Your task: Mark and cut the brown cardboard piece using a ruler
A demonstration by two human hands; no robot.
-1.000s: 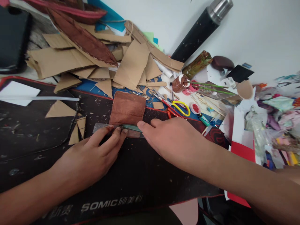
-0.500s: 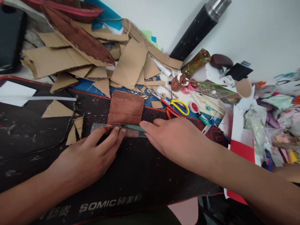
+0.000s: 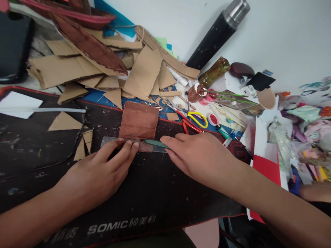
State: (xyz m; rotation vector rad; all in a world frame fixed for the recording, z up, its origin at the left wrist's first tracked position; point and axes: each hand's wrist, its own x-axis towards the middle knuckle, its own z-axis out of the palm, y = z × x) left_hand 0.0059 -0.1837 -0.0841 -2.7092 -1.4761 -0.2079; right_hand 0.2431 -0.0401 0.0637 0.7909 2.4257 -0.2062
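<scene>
A square of brown-painted cardboard (image 3: pixel 139 119) lies on the black desk mat (image 3: pixel 165 193). Across its near edge rests a clear ruler (image 3: pixel 157 148), through which a brown strip shows. The fingertips of my left hand (image 3: pixel 104 167) press down on the ruler's left part; the thumb is hidden. Thumb and fingers of my right hand (image 3: pixel 198 153) are closed around a slim green tool (image 3: pixel 153 142), which lies low along the ruler's far edge. Its tip points left, toward my left fingers, and is too blurred to make out.
Behind lie cardboard scraps (image 3: pixel 143 70) and a brown boat-shaped piece (image 3: pixel 90 44). Yellow-handled scissors (image 3: pixel 198 119), red-handled pliers (image 3: pixel 190 127) and an open paint jar (image 3: pixel 195 92) are beyond my right hand. A black thermos (image 3: pixel 214 34) leans by the wall. Another person's arm (image 3: pixel 315 191) shows at right.
My right hand has slid a little to the right along the ruler with the green tool. My left hand stays pressed on the ruler. The view has shifted slightly.
</scene>
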